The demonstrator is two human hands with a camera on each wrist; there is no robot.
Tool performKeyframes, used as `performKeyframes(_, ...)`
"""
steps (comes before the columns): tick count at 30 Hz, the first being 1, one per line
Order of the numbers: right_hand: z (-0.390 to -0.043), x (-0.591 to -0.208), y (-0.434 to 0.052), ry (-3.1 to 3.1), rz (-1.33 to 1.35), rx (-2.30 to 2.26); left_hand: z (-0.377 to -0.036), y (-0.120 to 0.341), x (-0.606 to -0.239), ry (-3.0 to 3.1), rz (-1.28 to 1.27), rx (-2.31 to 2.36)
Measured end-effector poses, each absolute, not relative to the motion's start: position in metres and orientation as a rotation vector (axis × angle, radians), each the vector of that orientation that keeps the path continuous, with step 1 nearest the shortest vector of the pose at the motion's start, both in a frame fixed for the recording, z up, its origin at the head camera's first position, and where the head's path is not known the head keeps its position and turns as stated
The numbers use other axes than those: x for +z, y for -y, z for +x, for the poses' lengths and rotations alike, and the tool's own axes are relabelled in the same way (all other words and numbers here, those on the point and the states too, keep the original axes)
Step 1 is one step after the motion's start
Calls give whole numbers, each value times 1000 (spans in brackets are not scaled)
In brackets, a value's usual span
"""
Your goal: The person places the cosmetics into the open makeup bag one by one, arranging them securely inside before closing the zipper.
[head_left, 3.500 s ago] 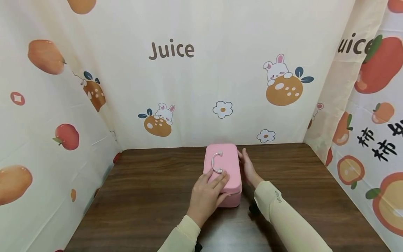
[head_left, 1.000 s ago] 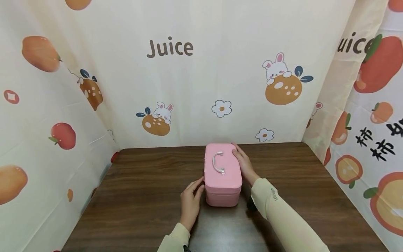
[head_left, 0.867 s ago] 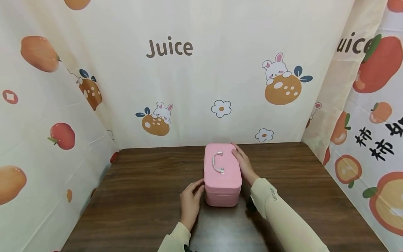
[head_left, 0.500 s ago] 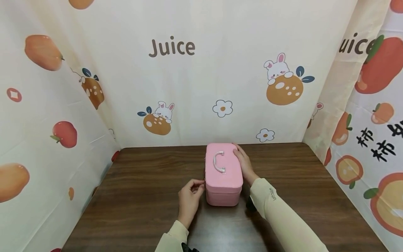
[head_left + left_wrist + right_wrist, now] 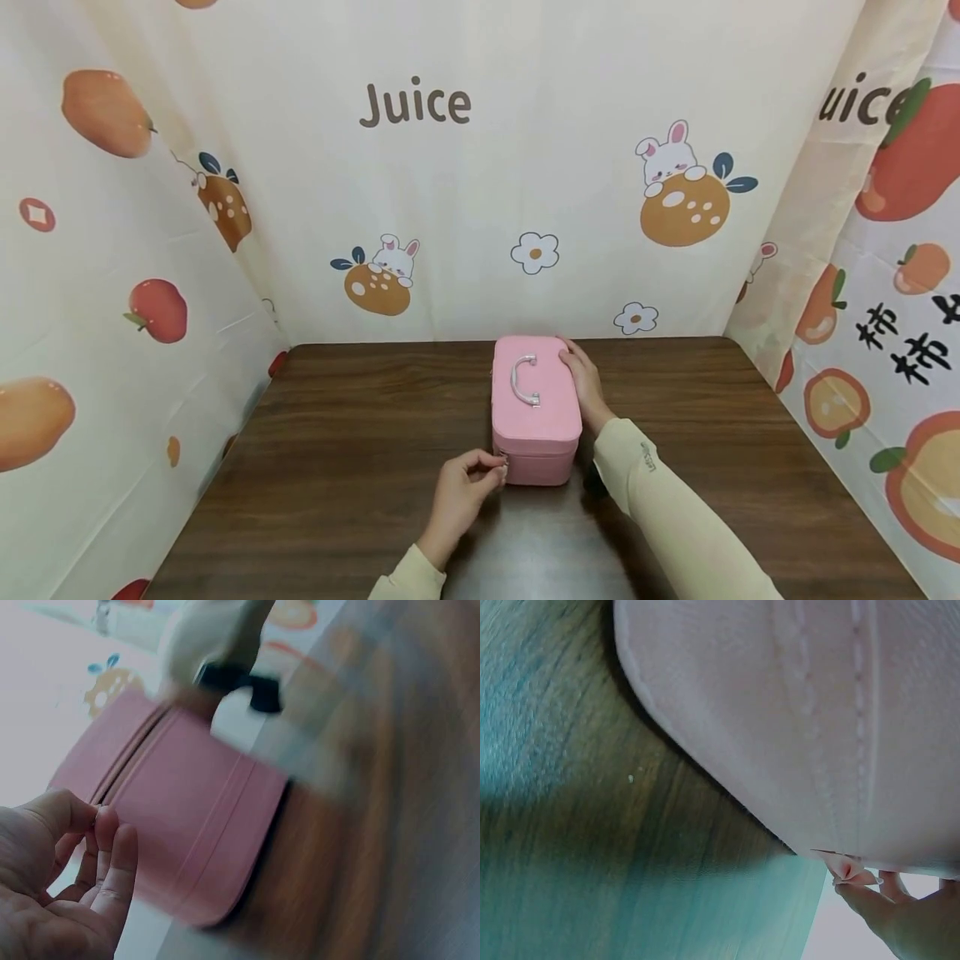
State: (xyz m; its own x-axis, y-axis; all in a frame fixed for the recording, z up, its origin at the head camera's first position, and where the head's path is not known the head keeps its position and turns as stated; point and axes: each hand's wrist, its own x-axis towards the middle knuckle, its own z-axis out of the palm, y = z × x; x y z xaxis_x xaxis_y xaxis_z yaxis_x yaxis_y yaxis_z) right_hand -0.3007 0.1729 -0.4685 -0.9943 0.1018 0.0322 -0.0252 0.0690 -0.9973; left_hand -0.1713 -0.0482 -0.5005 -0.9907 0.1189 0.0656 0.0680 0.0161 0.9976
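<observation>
A pink zip-up case [image 5: 536,417] with a silver handle [image 5: 517,382] on its lid stands on the wooden table. At its near left corner, my left hand [image 5: 457,498] pinches the small zip pull [image 5: 503,458] between thumb and fingertips. In the left wrist view, these fingers [image 5: 112,855] meet the case's dark zip line [image 5: 131,755]. My right hand [image 5: 587,385] grips the far right corner, partly hidden behind the case. The right wrist view has its fingers [image 5: 866,904] by a small pink tab [image 5: 847,868] at the case's end.
The brown table [image 5: 360,433] spreads around the case. Close behind it hangs a white curtain [image 5: 450,192] printed with fruit and rabbits, which also lines both sides. A black wrist strap [image 5: 238,684] shows on the right arm.
My left hand has left the lid for the left side, then slid along the zip toward me to the near corner. My right hand has shifted up onto the lid's edge.
</observation>
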Motion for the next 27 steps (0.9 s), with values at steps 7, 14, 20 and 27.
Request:
performKeyframes(7,-307,-483,-174,2180,-64,2071,-162,5,-501,-2375,293,2064)
performKeyframes(14,-306,-483,-171,2179,-82,2024,-158,-17,-501,-2463,268,2056)
performKeyframes(20,-306,-484,-168,2179,-124,2015,-157,-34,-504,-2511,315,2118)
performKeyframes(27,-298,-475,-166,2156,-121,2052,-154,-43,-508,-2617,327,2132)
